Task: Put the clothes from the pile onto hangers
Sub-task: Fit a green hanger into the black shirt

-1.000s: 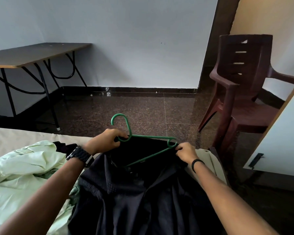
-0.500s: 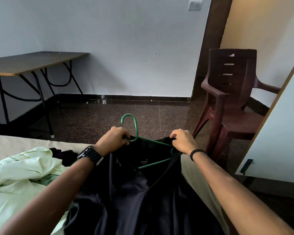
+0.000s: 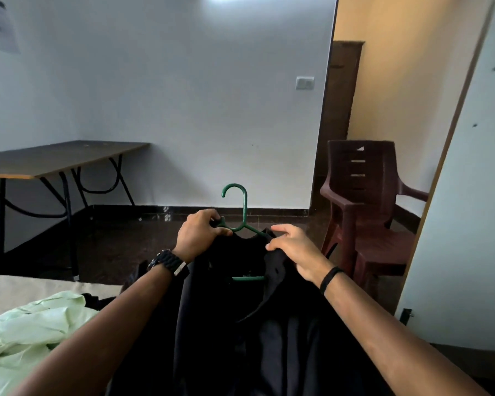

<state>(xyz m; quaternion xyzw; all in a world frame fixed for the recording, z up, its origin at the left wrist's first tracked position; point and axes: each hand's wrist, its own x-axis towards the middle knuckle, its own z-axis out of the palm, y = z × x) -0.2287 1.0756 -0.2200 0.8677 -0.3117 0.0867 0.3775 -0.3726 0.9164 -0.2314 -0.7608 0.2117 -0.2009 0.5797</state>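
A green hanger (image 3: 242, 221) is held up in front of the person, its hook pointing straight up and curling over to the left, its shoulder bar running left to right. It looks like smooth moulded plastic, thin and round in section; a short stretch of its lower bar shows through the neck opening of the black shirt (image 3: 257, 318). The shirt is draped over the hanger and hangs down towards the person, its length running top to bottom; the cloth is dark, matte and soft, falling in loose folds, with a collar flap lying open on the right side.

The left hand (image 3: 198, 235) has its fingers curled round the left shoulder of the hanger together with the shirt cloth there. The right hand (image 3: 293, 247) pinches the shirt at the right shoulder, thumb and fingers narrowed on the fabric over the hanger's arm. A chunky black watch (image 3: 168, 262) sits on the left wrist and a thin black band (image 3: 330, 278) on the right.

Down at the left, a pale green garment (image 3: 32, 330) lies crumpled on the bed (image 3: 20, 287), glossy and creased. Behind stand a flat brown tabletop (image 3: 55, 158) on bent black metal legs and a dark reddish plastic chair (image 3: 366, 212) with a slotted back.
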